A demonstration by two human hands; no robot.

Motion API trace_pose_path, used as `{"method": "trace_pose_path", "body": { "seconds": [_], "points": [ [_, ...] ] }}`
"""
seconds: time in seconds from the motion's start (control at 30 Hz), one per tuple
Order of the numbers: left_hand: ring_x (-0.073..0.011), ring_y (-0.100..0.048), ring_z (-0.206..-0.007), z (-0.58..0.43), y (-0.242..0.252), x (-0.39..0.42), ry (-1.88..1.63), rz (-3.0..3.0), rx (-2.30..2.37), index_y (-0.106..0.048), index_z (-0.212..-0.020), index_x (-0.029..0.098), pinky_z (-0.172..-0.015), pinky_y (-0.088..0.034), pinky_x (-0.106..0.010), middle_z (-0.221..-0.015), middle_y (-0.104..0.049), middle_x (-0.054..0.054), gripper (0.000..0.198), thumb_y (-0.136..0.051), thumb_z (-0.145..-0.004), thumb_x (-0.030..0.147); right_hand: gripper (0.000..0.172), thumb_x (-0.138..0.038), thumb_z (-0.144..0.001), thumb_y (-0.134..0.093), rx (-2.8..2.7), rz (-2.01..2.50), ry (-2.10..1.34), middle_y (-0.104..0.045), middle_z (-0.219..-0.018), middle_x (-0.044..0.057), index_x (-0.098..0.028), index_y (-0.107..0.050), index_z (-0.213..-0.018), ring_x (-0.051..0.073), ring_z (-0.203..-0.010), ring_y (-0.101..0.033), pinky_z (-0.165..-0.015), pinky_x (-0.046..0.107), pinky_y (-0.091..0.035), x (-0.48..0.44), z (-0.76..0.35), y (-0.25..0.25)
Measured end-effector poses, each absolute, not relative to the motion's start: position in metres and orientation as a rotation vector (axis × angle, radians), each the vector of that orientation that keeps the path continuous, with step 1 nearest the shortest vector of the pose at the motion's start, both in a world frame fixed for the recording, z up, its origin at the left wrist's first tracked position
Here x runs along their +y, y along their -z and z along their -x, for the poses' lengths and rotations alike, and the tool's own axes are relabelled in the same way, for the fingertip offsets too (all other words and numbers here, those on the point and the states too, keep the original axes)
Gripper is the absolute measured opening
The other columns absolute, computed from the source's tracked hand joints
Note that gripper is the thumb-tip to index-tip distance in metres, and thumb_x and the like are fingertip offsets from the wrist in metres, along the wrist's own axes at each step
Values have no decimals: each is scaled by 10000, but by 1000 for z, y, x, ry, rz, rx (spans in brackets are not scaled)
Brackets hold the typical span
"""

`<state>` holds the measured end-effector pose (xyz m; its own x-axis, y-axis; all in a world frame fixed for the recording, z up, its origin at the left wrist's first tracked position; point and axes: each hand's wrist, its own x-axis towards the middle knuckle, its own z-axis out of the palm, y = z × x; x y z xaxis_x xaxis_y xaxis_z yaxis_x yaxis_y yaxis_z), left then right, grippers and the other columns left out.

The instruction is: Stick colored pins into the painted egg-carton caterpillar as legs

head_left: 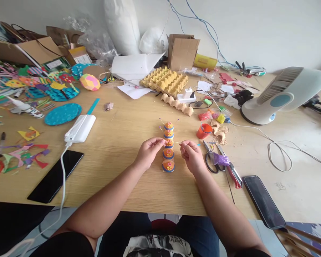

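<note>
Here's the wooden table (128, 128), spread wide and busy along its far side, with a white fan (286, 94) leaning back at the far right. A cardboard box (182, 51) stands by the wall, a yellow egg tray (164, 80) lies just nearer, and now to the middle: a row of five orange cups (168, 154), banded blue at the base, runs from near to far on the table, right between the forearms. Both hands are over it! The left hand (151, 151) comes in from one side, the right hand (191, 153) from the other. Black-handled scissors (209, 154) lie just right of the right hand, a purple packet (220, 159) across them, and an orange tub (202, 135) stands farther off. Down to the fine stuff: the right grip is clamped on a thin pale stick (176, 142); the left grip is pinched together at its left end, fingertips hiding exactly what they hold. Tiniest of all, slender purple-tipped pins (162, 121) poke out at the row's far end.
</note>
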<state>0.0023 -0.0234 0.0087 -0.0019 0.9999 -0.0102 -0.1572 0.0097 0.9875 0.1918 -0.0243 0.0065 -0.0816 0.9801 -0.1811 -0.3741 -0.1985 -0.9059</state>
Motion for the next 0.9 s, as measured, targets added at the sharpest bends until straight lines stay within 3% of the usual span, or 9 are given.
{"method": "trace_pose_path", "body": {
  "seconds": [0.23, 0.4, 0.73, 0.9],
  "points": [
    [-95, -454, -601, -2, -4, -20, -1248, -981, 1057, -637, -687, 176, -565, -356, -239, -694, -597, 0, 411, -681, -841, 554, 261, -438, -780, -748, -887, 1019, -1540, -504, -565, -38, -195, -652, -776, 72, -480, -290, -480, 252, -141, -25, -190, -5],
    [-93, -412, -573, -3, -5, -20, -1229, -988, 1020, -620, -688, 175, -521, -297, -248, -698, -578, -7, 430, -671, -834, 577, 276, -456, -767, -748, -896, 1045, -1537, -502, -568, -37, -198, -650, -773, 76, -480, -287, -474, 253, -147, -25, -190, -6],
    [-138, -583, -768, -3, -10, -26, -1203, -1197, 1060, -693, -814, 182, -739, -465, -258, -830, -693, -30, 326, -697, -854, 505, 273, -439, -756, -763, -899, 1047, -1541, -432, -546, -55, -187, -663, -788, 76, -498, -287, -480, 239, -149, -26, -189, -5],
    [-151, -625, -762, -4, -6, -27, -1253, -1263, 1116, -742, -890, 181, -723, -492, -272, -871, -745, -48, 290, -781, -791, 451, 270, -428, -732, -777, -909, 1041, -1532, -442, -560, -55, -196, -651, -791, 80, -504, -302, -478, 236, -157, -26, -189, -4]
  ]
}}
